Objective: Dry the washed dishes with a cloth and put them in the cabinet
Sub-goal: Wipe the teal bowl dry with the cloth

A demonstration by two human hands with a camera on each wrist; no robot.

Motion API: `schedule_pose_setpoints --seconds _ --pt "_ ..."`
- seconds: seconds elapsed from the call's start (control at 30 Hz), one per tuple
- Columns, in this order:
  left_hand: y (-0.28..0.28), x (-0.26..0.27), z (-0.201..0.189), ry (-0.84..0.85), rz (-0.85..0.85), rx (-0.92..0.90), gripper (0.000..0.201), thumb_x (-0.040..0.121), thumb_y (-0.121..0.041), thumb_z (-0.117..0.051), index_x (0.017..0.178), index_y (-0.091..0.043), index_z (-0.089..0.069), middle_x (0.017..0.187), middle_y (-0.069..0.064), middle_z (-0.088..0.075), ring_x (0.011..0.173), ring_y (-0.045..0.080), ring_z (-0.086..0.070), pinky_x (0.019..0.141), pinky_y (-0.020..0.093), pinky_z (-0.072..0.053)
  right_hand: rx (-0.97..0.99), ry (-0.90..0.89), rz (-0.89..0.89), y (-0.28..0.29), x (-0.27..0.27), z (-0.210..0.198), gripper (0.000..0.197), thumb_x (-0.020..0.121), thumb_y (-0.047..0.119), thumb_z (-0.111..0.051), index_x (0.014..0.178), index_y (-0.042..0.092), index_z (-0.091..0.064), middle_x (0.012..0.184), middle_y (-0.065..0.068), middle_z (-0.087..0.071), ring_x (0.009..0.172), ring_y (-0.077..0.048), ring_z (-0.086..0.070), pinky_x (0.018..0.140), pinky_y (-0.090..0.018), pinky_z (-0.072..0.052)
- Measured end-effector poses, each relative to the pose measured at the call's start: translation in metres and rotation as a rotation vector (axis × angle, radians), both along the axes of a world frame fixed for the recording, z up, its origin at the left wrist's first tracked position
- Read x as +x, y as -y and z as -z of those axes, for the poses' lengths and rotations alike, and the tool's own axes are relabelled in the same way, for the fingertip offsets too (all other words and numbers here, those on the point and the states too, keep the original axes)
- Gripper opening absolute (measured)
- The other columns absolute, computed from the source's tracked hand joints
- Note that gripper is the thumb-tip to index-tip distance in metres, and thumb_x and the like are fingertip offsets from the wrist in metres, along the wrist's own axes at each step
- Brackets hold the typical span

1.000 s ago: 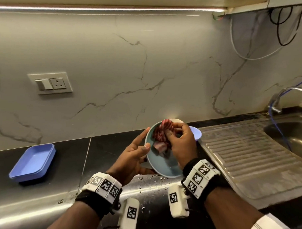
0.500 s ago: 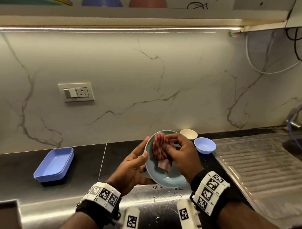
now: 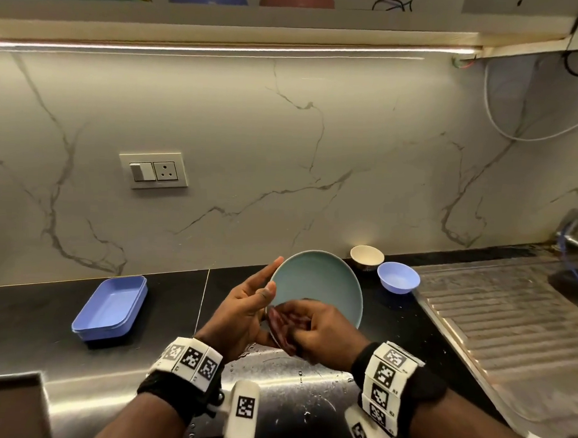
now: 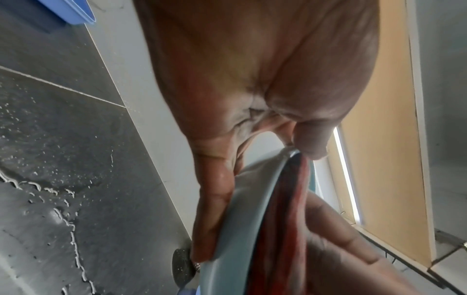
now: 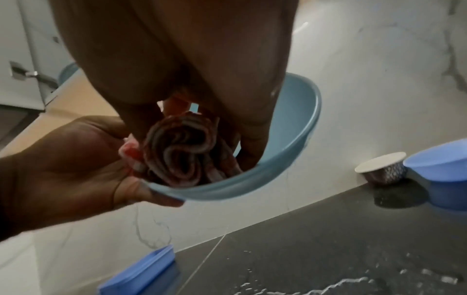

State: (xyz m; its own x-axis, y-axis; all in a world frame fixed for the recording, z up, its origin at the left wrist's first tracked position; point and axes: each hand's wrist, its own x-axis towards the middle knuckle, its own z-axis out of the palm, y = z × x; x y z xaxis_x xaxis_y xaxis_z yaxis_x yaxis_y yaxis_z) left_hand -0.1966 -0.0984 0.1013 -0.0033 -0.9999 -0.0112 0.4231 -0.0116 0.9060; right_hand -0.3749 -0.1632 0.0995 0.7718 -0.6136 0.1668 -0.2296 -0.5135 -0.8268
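Left hand (image 3: 245,310): cradles the teal plate (image 3: 321,282) by its rim, tilted above the tabletop (image 3: 32,311); fingers spread behind
Right hand (image 3: 323,331): pinching the bunched red cloth (image 5: 182,147) against the plate's lower face
Doing it well: sweep to the rim — turn the plate, steady grip
Views: right wrist shows the cloth's rolled folds; head shows the cabinet shelf (image 3: 288,19) above — dishes waiting

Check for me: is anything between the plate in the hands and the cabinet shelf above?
Nothing visible does. The plate is held up off the counter by the left hand, with the right hand pressing the cloth on its lower edge. Only bare wall lies between it and the open shelf overhead.
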Motion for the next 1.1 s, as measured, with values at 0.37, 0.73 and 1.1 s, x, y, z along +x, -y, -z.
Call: schedule_pose_setpoints --seconds 0.37,0.73,1.1 --pt "-0.003 0.005 -0.006 0.301 -0.007 0.076 0.040 0.101 -0.028 -0.051 0.137 -0.046 -0.053 0.132 0.014 -0.062 0.113 0.042 -0.065 0.081 0.070 -0.053 -0.848 -0.005 0.041 0.049 -0.017 -0.030 0.024 0.086 0.013 -0.066 0.108 0.020 -0.072 0.115 -0.003 -0.069 0.095 -0.025 -0.067 0.082 -0.041 -0.057" --pt "0.006 -0.004 -0.004 0.226 -0.002 0.038 0.063 0.096 -0.001 -0.051 0.141 -0.045 -0.049 0.117 0.023 -0.065 0.103 0.049 -0.067 0.070 0.074 -0.050 -1.205 -0.202 0.117 0.065 -0.019 0.012 0.031 0.086 0.020 -0.058 0.115 0.019 -0.070 0.122 -0.016 -0.066 0.098 -0.033 -0.067 0.076 -0.041 -0.059" --pt "-0.002 -0.008 0.009 0.115 -0.190 0.029 0.060 0.090 -0.010 -0.066 0.139 -0.043 -0.053 0.122 0.033 -0.058 0.106 0.059 -0.061 0.071 0.079 -0.048 -0.292 -0.019 0.126 0.026 -0.019 0.009 0.041 0.084 0.008 -0.062 0.122 0.022 -0.069 0.119 0.002 -0.067 0.109 -0.014 -0.062 0.097 -0.032 -0.051"
